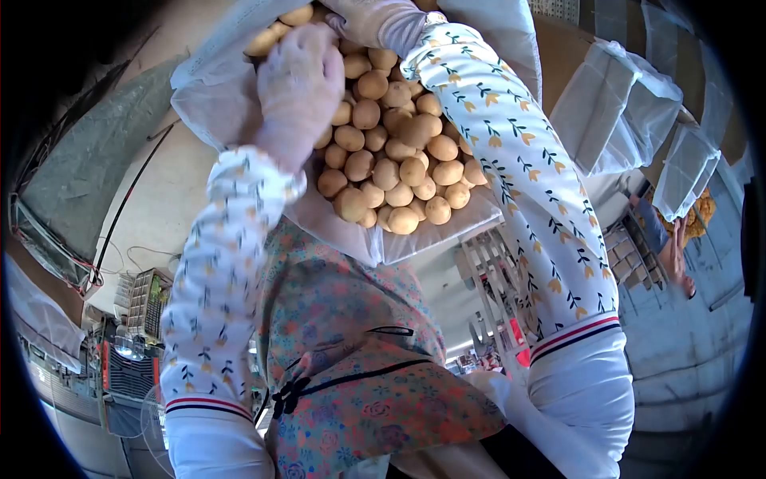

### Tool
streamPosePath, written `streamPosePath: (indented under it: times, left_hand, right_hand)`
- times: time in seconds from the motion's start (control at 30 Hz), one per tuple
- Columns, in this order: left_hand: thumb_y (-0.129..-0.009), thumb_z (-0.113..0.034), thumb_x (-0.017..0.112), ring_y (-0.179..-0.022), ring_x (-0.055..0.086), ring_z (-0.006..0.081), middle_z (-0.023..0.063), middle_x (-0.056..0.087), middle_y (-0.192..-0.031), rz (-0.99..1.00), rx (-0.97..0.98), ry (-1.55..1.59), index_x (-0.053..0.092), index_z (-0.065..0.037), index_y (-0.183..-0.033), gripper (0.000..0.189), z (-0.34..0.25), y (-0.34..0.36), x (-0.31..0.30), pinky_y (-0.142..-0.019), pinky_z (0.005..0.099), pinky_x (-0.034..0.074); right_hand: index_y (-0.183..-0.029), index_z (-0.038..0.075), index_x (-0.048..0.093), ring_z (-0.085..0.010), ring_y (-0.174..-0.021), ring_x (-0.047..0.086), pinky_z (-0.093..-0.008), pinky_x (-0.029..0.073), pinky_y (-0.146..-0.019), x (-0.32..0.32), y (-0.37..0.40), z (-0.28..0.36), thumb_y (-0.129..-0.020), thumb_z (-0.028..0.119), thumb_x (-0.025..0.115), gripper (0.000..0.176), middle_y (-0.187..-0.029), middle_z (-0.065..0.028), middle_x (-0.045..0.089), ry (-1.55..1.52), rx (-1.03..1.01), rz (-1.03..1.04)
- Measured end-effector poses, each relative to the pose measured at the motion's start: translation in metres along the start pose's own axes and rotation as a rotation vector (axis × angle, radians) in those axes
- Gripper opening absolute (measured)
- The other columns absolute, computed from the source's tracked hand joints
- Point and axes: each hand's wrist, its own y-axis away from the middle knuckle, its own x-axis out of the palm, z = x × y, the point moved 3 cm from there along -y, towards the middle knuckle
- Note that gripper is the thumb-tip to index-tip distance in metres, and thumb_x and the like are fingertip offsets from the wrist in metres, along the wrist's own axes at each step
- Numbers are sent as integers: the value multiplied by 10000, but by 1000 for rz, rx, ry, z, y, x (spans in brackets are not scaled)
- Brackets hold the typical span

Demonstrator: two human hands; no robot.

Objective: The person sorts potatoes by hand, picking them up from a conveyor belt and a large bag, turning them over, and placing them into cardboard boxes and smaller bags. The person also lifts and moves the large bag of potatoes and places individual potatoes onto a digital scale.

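Note:
Many round, yellow-brown fruits (367, 114) lie heaped in a container lined with a thin white sheet (217, 104). Over the left part of the heap is my left hand (302, 84), in a pale glove and blurred, its back toward the camera and its fingertips hidden. At the top edge of the view, my right hand (375, 20), gloved too, reaches across the far part of the heap. Its fingers are partly cut off and turned away, so what they hold cannot be made out. Both forearms wear white patterned sleeves.
Lined boxes (610, 104) with white sheets stand at the upper right. Another person's hand (677, 255) shows at the far right, near orange-yellow produce (702, 215). A crate (148, 303) is at the left. A grey metal rack (491, 275) stands below the container.

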Motion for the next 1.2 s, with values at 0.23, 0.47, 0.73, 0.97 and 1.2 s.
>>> streamPosePath:
  times: [0.23, 0.47, 0.73, 0.97, 1.2]
  left_hand:
    - [-920, -450, 505, -1184, 577, 335, 191, 583, -1304, 548, -356, -400, 530, -69, -1269, 517, 44, -40, 40, -986, 469, 465]
    - [-919, -503, 488, -1247, 547, 364, 251, 589, -1296, 428, -257, -412, 514, -33, -1363, 647, 74, -58, 59, -1053, 441, 426]
    - [-925, -563, 426, -1138, 612, 374, 230, 650, -1201, 747, -489, -80, 630, -24, -1196, 636, 42, -28, 59, -993, 453, 469]
    - [-902, -653, 438, -920, 715, 294, 163, 725, -1025, 1051, -395, 63, 642, -85, -1114, 640, -47, 58, 11, -740, 466, 552]
    - [-909, -577, 533, -658, 674, 245, 85, 650, -780, 835, -159, 115, 500, -108, -992, 477, -102, 131, -9, -610, 393, 498]
  right_hand:
    - [-1168, 58, 648, -269, -1124, 596, -409, 455, -974, 33, -17, 21, -856, 305, 622, 399, -1195, -131, 628, 310, 116, 167]
    - [-1225, 74, 639, -288, -1245, 515, -429, 420, -1024, 13, -13, 26, -799, 363, 673, 515, -1292, -133, 583, 186, 152, 286]
    - [-1284, 97, 569, -302, -1132, 602, -412, 504, -940, 27, 39, 25, -801, 333, 651, 544, -1203, -131, 608, -151, 146, 222]
    - [-1198, 181, 648, -327, -1106, 564, -467, 436, -916, -10, 168, 67, -660, 294, 736, 557, -1228, -89, 592, -310, 297, 127]
    - [-1165, 139, 687, -428, -1253, 479, -514, 407, -1047, -29, 250, 98, -637, 215, 764, 539, -1368, -209, 477, -268, 306, -27]
